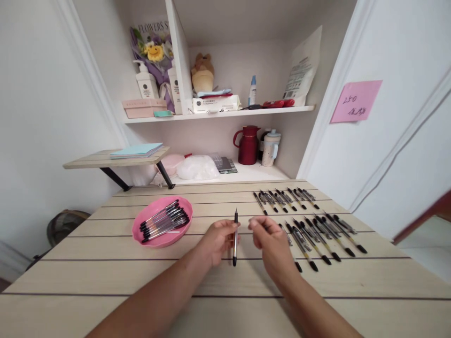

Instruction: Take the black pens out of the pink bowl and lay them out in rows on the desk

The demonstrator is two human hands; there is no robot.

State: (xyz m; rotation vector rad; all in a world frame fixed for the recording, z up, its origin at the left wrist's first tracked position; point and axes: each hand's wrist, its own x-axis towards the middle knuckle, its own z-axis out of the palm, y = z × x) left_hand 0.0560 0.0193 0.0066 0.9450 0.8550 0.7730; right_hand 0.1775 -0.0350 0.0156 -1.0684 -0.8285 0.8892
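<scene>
My left hand grips a pen with a clear barrel and black ends, its bare tip pointing up and away from me. To its right is my right hand, fingers curled in and thumb meeting the forefinger; anything between them is too small or hidden to make out. The right hand is apart from the held pen. Two rows of similar pens lie on the table at right: a near row, partly behind my right hand, and a far row. More pens lie in a pink bowl at left.
The wooden table has dark seams. A small raised shelf with papers stands at back left. Behind the table are a plastic bag, a red jug and a light cup. A pink note hangs on the right.
</scene>
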